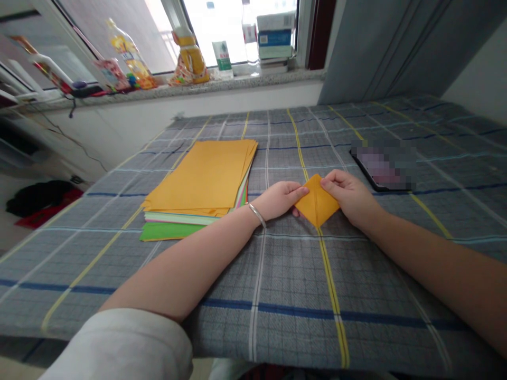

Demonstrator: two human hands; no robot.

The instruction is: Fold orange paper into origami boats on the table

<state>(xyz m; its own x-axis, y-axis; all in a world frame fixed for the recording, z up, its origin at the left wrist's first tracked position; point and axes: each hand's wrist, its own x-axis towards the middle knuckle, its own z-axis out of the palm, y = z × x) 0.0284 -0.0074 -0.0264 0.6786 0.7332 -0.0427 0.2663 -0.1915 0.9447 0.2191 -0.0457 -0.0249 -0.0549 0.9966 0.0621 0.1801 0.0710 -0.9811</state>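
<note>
A small orange sheet of paper (317,205), folded into a diamond with a crease down its middle, is held just above or on the checked cloth; I cannot tell which. My left hand (279,199) pinches its left corner, thumb on top and fingers partly underneath. On the upper right edge my right hand (350,195) has closed, thumb and forefinger gripping the paper while its other fingers curl. A silver bangle (256,215) circles my left wrist. Left of my hands lies a stack of coloured paper (206,174), orange on top, with green and white edges showing below.
A grey checked cloth (293,274) covers the table. Beyond my right hand lies a dark-edged phone (380,169), its screen blurred out. Bottles, a white-and-green tube (222,59) and stacked boxes (276,39) line the windowsill (158,95). A grey curtain (380,47) hangs at the right.
</note>
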